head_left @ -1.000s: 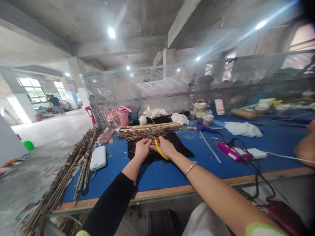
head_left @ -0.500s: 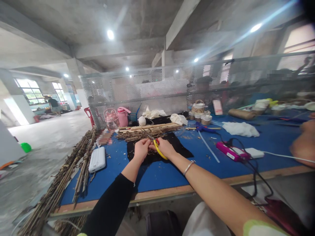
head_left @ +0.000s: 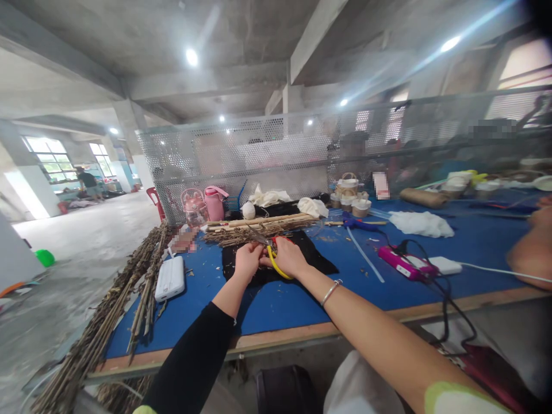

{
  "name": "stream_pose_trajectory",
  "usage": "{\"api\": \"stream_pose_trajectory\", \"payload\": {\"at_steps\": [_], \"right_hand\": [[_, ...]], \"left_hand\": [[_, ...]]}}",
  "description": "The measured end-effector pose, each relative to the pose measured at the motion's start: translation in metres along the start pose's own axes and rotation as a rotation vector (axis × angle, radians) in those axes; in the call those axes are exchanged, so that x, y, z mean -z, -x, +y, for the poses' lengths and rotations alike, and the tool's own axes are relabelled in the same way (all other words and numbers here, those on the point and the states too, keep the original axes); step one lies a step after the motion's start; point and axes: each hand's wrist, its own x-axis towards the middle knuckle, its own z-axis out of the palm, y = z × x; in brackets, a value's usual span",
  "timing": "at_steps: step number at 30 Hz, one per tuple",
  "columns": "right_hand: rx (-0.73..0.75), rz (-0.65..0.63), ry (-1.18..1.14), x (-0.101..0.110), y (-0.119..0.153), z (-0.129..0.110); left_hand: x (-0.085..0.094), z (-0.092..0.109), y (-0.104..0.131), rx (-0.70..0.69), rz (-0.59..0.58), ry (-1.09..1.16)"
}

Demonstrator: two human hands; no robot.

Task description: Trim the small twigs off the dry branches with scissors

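In my right hand (head_left: 290, 257) is a pair of scissors (head_left: 276, 264) with yellow and red handles, its metal blades pointing away from me to the upper left. My left hand (head_left: 248, 261) is beside it, thumb and fingers pinched together near the blades; whatever they hold is too small or hidden to make out. Both hands are over a black cloth (head_left: 317, 253) spread on the blue tabletop (head_left: 297, 313). Just beyond them lies a heap of thin dry twigs (head_left: 228, 234), with thicker peeled sticks (head_left: 276, 221) behind.
Long bundles of twigs (head_left: 116, 282) hang over the left table edge beside a white power bank (head_left: 170, 279). At the back are a pink bottle (head_left: 214, 205) and a perforated metal screen (head_left: 215, 155). A blue glue gun (head_left: 362, 224) and purple power strip (head_left: 407, 264) are right, near another person's arm (head_left: 532, 253).
The scissor blades look closer together than before, and the red handle has shifted slightly within my right hand. My left hand stays in nearly the same place.
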Motion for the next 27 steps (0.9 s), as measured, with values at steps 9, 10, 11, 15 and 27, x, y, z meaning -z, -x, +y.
{"api": "stream_pose_trajectory", "payload": {"at_steps": [9, 10, 11, 15, 27], "right_hand": [[0.0, -0.034, -0.093, -0.0034, -0.0005, 0.0006], [-0.004, -0.038, -0.096, -0.0032, -0.0004, 0.0008], [-0.006, -0.042, -0.097, -0.0028, -0.0004, 0.0007], [-0.022, -0.06, -0.097, -0.0013, -0.0003, 0.0001], [-0.004, -0.025, -0.099, -0.0032, 0.0004, -0.0005]], "left_hand": [[-0.001, 0.004, 0.0, 0.015, 0.055, 0.054], [-0.0008, 0.0032, -0.0007, 0.016, 0.063, 0.061], [-0.0006, 0.0024, -0.0014, 0.015, 0.07, 0.063], [-0.0002, 0.0005, -0.0027, 0.017, 0.073, 0.055], [0.0013, 0.0057, 0.0009, -0.055, 0.115, -0.036]]}}
